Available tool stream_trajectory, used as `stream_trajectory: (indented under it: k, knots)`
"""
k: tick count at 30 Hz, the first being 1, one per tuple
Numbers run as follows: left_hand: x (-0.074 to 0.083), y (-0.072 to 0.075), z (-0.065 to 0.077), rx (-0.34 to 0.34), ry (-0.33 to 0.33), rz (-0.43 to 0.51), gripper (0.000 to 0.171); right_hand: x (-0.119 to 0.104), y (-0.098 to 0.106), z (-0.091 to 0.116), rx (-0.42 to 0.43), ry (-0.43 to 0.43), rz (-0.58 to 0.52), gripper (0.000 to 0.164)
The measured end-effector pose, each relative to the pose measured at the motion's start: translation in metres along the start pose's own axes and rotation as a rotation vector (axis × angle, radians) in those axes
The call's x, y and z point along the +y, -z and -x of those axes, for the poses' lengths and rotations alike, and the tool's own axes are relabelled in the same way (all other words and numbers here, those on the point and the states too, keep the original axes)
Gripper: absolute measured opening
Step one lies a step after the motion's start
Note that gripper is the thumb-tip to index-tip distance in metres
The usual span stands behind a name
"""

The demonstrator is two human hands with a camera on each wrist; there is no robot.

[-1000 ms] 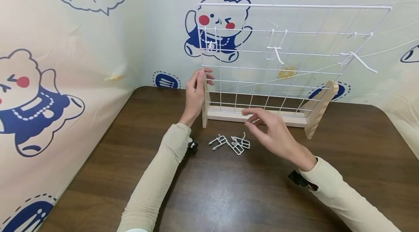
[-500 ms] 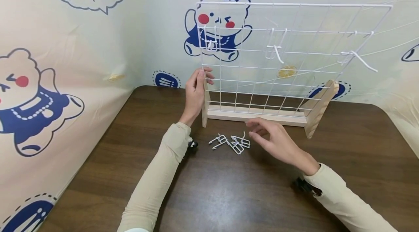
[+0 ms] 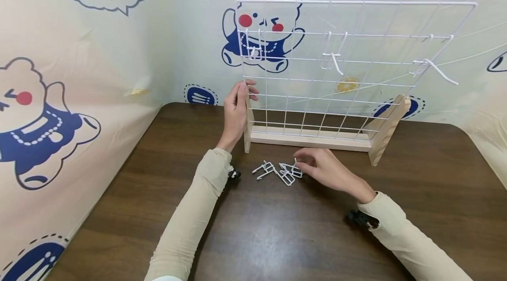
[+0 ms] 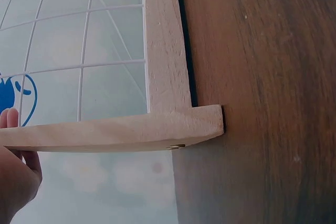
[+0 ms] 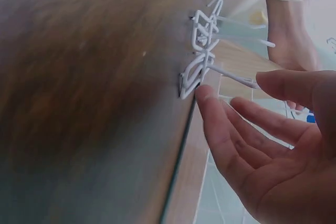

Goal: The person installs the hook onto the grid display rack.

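A white wire grid rack point(image 3: 356, 3) stands upright in a wooden base. My left hand point(image 3: 235, 111) holds its left wooden post point(image 4: 94, 132), fingertips reaching behind it. Several loose white wire hooks point(image 3: 286, 178) lie in a small cluster on the table in front of the base. Over the rightmost loose hook point(image 5: 194, 77) hovers my right hand point(image 5: 268, 135), fingers bent and spread from the thumb. In the right wrist view the thumb tip is at the end of that hook's prong, and the index fingertip is close to its frame; a firm pinch is not visible.
Three hooks hang on the grid's upper wires: a left one point(image 3: 254, 48), a middle one point(image 3: 332, 55) and a right one point(image 3: 439, 72). The brown table point(image 3: 257, 237) meets a patterned backdrop point(image 3: 190, 30) behind the rack and at the left.
My right hand has dropped from near the base bar and shifted down and left to the loose hooks. The left hand keeps its hold on the post.
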State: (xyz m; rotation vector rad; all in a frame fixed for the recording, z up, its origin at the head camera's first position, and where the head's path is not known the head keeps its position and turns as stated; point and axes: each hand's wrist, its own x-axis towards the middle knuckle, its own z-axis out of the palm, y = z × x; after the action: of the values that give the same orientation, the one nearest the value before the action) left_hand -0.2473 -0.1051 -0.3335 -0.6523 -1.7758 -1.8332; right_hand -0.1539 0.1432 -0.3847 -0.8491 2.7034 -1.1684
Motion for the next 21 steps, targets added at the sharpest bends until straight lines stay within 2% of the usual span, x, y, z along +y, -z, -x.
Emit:
stream_trajectory:
  k: [8, 15, 21]
  knots:
    - [-0.030, 0.001, -0.002, 0.020, -0.011, -0.001, 0.033, 0.007, -0.003, -0.003, -0.029, -0.018, -0.085, 0.019]
    - [0.001, -0.002, 0.000, 0.000, 0.010, 0.011, 0.031, 0.014, -0.008, -0.004, 0.004, -0.006, -0.162, 0.018]
    - [0.000, -0.001, 0.000, 0.006, 0.009, 0.005, 0.031, 0.015, -0.012, -0.008, 0.011, -0.049, -0.325, 0.018]
